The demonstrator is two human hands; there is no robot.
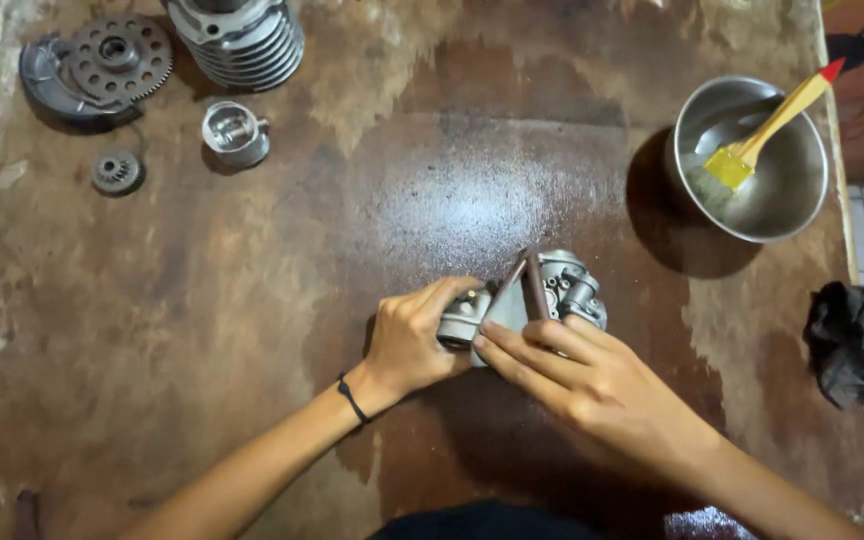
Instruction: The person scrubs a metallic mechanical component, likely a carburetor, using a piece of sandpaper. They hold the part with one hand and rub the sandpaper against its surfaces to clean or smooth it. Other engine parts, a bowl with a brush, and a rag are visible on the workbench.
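Nothing in the way of packages, labels, signs or screens is showing anywhere from where I'm standing; I'm scanning the whole worktop (252, 300) and seeing only bare metal parts and tools, none of them wrapped or tagged.

Lower part of the grey metal carburettor (562, 290) covered by the left hand (414, 340) and the right hand (592, 385); grip on it not fully readable. Top of the finned cylinder (240, 40) cut off by the upper edge. Far side of the table (152, 330) likewise cropped. Dark cloth (860, 340) clipped at the right edge. Brush bristles (730, 165) in the steel bowl (802, 200) too blurred for detail. Small gear (117, 172) teeth too fine to count.
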